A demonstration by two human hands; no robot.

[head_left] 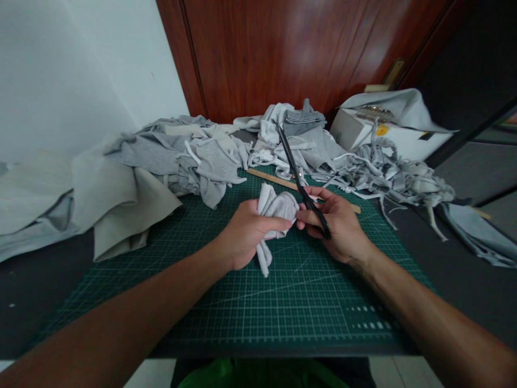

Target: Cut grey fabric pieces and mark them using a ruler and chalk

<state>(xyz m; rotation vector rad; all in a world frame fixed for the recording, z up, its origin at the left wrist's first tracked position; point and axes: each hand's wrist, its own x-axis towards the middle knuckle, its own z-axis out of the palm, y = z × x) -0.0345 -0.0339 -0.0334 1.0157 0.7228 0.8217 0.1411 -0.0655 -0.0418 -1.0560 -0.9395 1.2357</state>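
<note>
Bunched light grey fabric [278, 207] is gripped in my left hand [248, 229], the thumb pressed over it and a strip hanging below. My right hand [333, 218] holds black scissors [291, 159], their blades pointing up and away from me. The right fingertips also reach the right edge of the fabric. Both hands are above a green cutting mat [278, 307]. Behind them on the mat lies a wooden ruler [270, 177], partly covered by the scissors and right hand.
Grey cloth pieces [214, 156] are heaped at the back and left. Thin fabric strips [404, 175] tangle at the right, before a white box [351, 129]. Folded grey cloth [480, 231] lies at far right. A wooden door [283, 54] and white wall [100, 59] stand behind.
</note>
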